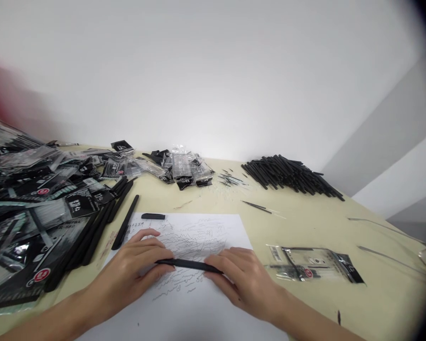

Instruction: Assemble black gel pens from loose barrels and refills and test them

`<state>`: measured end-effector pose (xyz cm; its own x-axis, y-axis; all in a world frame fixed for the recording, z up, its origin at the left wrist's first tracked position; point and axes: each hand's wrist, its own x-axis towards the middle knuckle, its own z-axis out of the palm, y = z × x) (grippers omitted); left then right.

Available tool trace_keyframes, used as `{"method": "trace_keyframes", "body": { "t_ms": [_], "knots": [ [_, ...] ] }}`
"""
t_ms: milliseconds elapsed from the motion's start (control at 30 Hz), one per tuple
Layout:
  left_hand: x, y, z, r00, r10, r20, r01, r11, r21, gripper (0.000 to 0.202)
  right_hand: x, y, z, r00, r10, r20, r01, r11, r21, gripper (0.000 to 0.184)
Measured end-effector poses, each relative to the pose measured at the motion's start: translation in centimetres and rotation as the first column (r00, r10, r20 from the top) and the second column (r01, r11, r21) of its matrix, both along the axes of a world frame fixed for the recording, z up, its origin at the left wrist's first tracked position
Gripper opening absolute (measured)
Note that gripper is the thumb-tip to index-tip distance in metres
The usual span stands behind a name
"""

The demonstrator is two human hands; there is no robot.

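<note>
A black pen barrel [190, 264] lies level between my two hands, just above a white sheet of paper [184, 312] covered in scribbled lines. My left hand [137, 265] pinches its left end between thumb and fingers. At the other end, my right hand [236, 274] grips it the same way. The very tips of the pen are hidden by my fingers. Beyond my left hand, a short black pen cap [153, 216] rests on the paper's upper edge. A capless black pen [126, 222] lies slanted at the paper's left corner.
Refill packets [39, 189] are heaped on the left, with several black pens [88, 237] beside them. Empty-looking wrappers [188, 166] and thin refill pieces [230, 179] lie at the back. A pile of black pens [291, 173] sits back right. One clear packet [315, 263] lies right of the paper.
</note>
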<state>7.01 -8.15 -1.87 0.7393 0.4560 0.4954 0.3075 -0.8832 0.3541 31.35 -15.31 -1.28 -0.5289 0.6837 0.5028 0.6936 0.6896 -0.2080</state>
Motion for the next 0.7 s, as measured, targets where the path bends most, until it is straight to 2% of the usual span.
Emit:
{"method": "trace_keyframes", "body": {
  "t_ms": [133, 400, 700],
  "knots": [
    [0.06, -0.07, -0.18, 1.0, -0.022, 0.014, 0.022, 1.0, -0.015, 0.011, 0.24, -0.1, -0.1, 1.0, 0.006, -0.015, -0.005, 0.999, 0.037, 0.013],
    [0.06, -0.06, -0.5, 0.998, -0.044, 0.039, 0.045, 0.999, -0.02, 0.01, 0.28, 0.08, -0.02, 0.999, -0.019, 0.034, 0.018, 0.999, 0.035, 0.026],
    [-0.01, -0.03, -0.54, 0.999, -0.045, 0.018, 0.045, 0.999, -0.015, 0.01, 0.33, 0.08, -0.37, 0.993, 0.004, 0.122, -0.004, 1.0, 0.001, 0.027]
  ]
}}
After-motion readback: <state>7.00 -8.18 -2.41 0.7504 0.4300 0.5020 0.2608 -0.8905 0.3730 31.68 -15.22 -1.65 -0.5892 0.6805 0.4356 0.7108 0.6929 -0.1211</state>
